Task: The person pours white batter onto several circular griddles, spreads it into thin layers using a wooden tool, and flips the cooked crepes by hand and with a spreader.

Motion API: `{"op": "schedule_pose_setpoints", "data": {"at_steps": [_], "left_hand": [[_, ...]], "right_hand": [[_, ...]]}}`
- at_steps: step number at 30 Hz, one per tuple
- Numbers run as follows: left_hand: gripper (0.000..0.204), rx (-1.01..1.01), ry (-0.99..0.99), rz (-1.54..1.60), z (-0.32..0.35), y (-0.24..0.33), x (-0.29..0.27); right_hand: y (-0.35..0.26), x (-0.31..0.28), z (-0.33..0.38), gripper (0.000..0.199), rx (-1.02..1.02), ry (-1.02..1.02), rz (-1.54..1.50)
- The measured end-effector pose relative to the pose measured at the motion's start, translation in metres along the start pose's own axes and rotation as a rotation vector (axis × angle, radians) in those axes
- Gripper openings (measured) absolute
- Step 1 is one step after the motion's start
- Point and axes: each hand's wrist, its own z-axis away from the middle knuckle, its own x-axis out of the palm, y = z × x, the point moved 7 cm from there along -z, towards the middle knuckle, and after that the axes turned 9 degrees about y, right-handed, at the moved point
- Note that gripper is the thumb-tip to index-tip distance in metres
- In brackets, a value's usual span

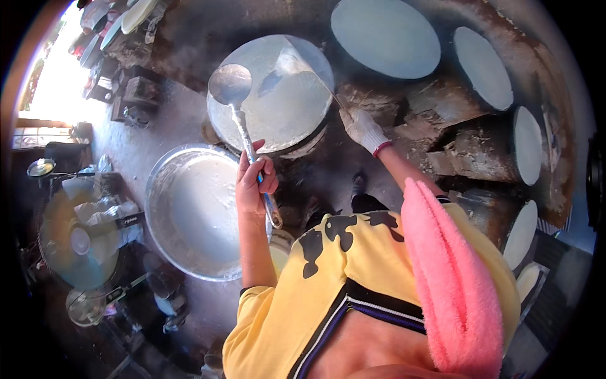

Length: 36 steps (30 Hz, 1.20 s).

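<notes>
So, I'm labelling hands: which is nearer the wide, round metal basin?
Left. The bare left hand appears over the right edge of the basin; the white-gloved right hand is farther off, up and right.

A rough food workshop or working kitchen; a wide metal basin of white batter-like liquid stands beside a large round griddle with a pale coating; further pale-topped round plates curve along sooty, rough brown blocks; a long-handled ladle and an electric fan fit the same cooking room.
</notes>
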Motion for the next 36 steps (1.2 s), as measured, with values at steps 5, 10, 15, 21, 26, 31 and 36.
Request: {"op": "schedule_pose_setpoints", "data": {"at_steps": [5, 10, 15, 21, 26, 31, 36], "left_hand": [[0.036, 0.014, 0.105, 0.034, 0.013, 0.003, -0.014], [0.036, -0.030, 0.201, -0.022, 0.011, -0.005, 0.004], [0.034, -0.079, 0.166, -0.209, -0.058, 0.043, 0.007], [0.019, -0.051, 0.232, -0.299, -0.098, 0.057, -0.003], [0.017, -0.095, 0.363, -0.533, -0.041, 0.032, -0.032], [0.009, -0.128, 0.338, -0.540, -0.001, 0.020, -0.047], [0.021, -0.038, 0.300, -0.356, 0.008, -0.012, -0.050]], "right_hand": [[-0.008, 0.035, 0.012, 0.040, -0.141, -0.309, -0.065], [-0.018, -0.010, -0.021, 0.039, -0.385, -0.032, -0.155], [-0.056, 0.011, -0.047, 0.040, -0.444, -0.267, 0.418], [-0.036, 0.001, 0.009, 0.043, -0.488, -0.523, 0.098], [-0.036, 0.029, 0.013, 0.043, -0.427, -0.148, 0.167], [-0.044, 0.049, 0.042, 0.044, -0.106, -0.069, 0.103], [-0.012, 0.070, 0.064, 0.044, -0.188, -0.214, 0.475]]}}
